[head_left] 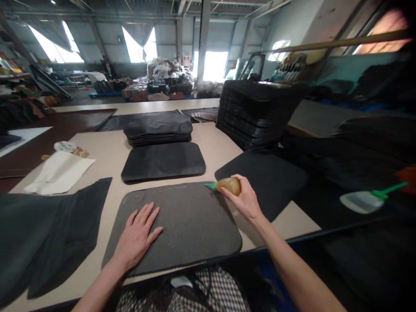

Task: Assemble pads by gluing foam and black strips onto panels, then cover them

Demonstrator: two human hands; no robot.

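Observation:
My left hand [139, 234] lies flat with fingers spread on a dark grey rounded panel [191, 234]. Wrapped around an amber glue bottle [230, 186] with a green nozzle is my right hand [247, 199]. The nozzle tip points left at the panel's far edge, near its right corner; whether it touches cannot be made out. A thin pale line runs along part of that far edge. Just beyond lies a smooth black panel [164, 162], with a pile of folded black pieces [158, 125] behind it.
A tall stack of black pieces [250, 112] stands at the back right, with a flat black sheet [263, 177] before it. Far right lies a whitish bottle [362, 202] with a green nozzle. Black sheets [55, 234] and a cream cloth [60, 169] occupy the left.

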